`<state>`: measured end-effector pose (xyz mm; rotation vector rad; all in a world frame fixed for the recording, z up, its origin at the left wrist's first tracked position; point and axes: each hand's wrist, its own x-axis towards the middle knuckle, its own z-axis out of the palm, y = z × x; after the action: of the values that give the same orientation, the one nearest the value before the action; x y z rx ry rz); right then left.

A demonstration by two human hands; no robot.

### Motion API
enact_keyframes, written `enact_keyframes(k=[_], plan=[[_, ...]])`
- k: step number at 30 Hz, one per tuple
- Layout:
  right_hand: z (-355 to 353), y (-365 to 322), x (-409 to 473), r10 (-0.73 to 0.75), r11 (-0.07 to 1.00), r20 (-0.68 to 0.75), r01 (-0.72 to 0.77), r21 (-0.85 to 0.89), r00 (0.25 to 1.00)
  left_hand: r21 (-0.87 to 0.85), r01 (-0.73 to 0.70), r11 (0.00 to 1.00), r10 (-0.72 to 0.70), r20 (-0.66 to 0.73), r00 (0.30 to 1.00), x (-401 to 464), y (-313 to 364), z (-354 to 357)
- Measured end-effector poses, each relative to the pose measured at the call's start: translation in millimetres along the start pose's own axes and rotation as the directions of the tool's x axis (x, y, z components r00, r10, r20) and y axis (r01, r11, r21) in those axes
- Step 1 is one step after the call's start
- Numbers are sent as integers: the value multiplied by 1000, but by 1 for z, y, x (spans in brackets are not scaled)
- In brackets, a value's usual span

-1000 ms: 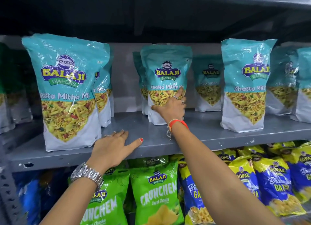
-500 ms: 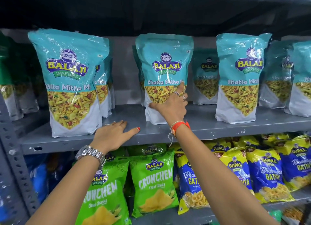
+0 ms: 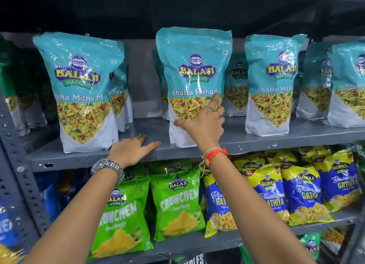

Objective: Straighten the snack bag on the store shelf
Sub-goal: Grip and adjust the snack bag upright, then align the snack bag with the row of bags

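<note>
A teal and white Khatta Mitha Mix snack bag (image 3: 192,70) stands upright near the front of the grey metal shelf (image 3: 138,157), in the middle of the view. My right hand (image 3: 205,125) grips its lower right part, thumb across the front and fingers around the side. My left hand (image 3: 132,150) lies flat on the shelf's front edge, to the left of the bag, fingers spread and holding nothing. It wears a metal watch; the right wrist has an orange band.
More of the same teal bags stand left (image 3: 83,94), right (image 3: 270,86) and behind on this shelf. The shelf below holds green Crunchem bags (image 3: 177,204) and blue-yellow Gopal bags (image 3: 272,196). A perforated upright post (image 3: 21,165) runs down the left.
My right hand has drawn the middle bag forward from the back row to the shelf's front, where it stands taller in view. My left hand has stayed on the shelf edge.
</note>
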<state>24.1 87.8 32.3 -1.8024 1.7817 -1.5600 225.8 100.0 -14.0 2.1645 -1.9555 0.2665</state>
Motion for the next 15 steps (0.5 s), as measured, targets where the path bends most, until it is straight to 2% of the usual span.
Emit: enact_keyframes(k=[8,15], plan=[[-3,-2,-4,-1,1000,1,1,1,1000,-32,5,999,-6,-10,1000,-3,2,-3],[2,1,-10,-53,998,-129,55,6,990,9,-20,1000,20,-36,999,-4,2,-1]])
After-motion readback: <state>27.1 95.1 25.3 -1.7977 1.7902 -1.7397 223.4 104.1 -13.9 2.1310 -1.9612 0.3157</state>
